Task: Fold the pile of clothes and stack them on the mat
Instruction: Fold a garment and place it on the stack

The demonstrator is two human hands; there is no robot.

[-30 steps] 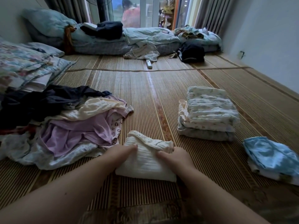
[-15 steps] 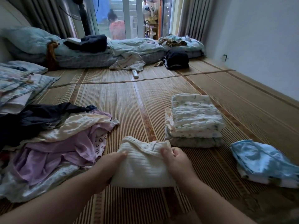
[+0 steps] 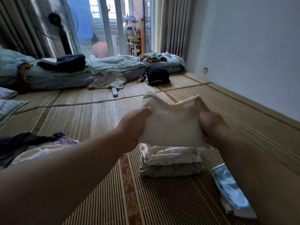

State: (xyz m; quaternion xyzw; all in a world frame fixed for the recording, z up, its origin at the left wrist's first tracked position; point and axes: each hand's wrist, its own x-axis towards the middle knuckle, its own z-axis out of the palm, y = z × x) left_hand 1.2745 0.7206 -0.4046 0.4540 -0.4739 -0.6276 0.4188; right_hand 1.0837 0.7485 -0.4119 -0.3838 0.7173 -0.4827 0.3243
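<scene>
Since the folded white garment [image 3: 172, 125] covers most of both hands, only the thumbs and the backs of the knuckles show. The other fingers are tucked under the cloth, and I cannot see how they lie.

The left hand [image 3: 133, 127] grips the garment's edge at nine o'clock, thumb pressed on top. The right hand [image 3: 209, 122] grips the edge at three o'clock, thumb stretched up toward the top corner. Between them the garment is held up off the mat, roughly flat, its far edge sagging in the middle.

Straight below it, at six o'clock, sits the stack of folded clothes [image 3: 170, 163]. Its top is hidden behind the garment, so whether cloth and stack touch is hard to tell. At four o'clock the right forearm cuts across a folded blue piece [image 3: 230, 190] with something white under it. At eight o'clock the unfolded pile of clothes [image 3: 37, 145], dark and lilac, is partly covered by the left forearm and runs off the edge of view.

All of this lies on the striped woven mat [image 3: 97, 120]. Further out, at eleven o'clock, a white remote control [image 3: 115, 92] lies by rumpled bedding [image 3: 113, 65]. At twelve o'clock a black bag [image 3: 157, 75] sits beside that bedding.
</scene>
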